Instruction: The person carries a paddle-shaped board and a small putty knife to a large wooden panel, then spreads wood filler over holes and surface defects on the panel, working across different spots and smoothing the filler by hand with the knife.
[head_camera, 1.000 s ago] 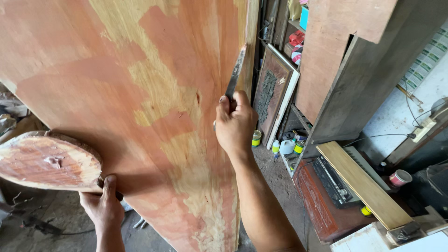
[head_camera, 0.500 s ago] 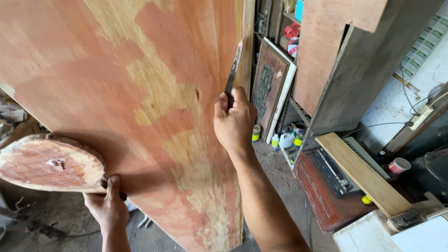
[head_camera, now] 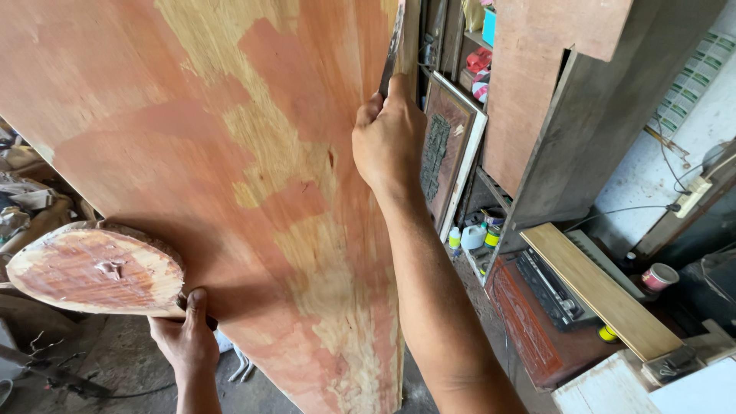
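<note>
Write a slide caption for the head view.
Right hand presses a blade along a plywood sheet; left hand steadies it.

Two bare arms in view, no sleeves showing anywhere along them. Right forearm (head_camera: 437, 291): long and lean, runs from the near bottom edge up to the wrist; fine hair along it, tendons showing near the wrist. Right hand (head_camera: 389, 142): no glove, no ring or watch visible; knuckles and finger backs face the camera. Left hand (head_camera: 184, 337): near, low on the left; bare, short thumbnail visible, no glove or ring seen. Left wrist (head_camera: 195, 395): bare, only a short stretch shows before the frame edge.
</note>
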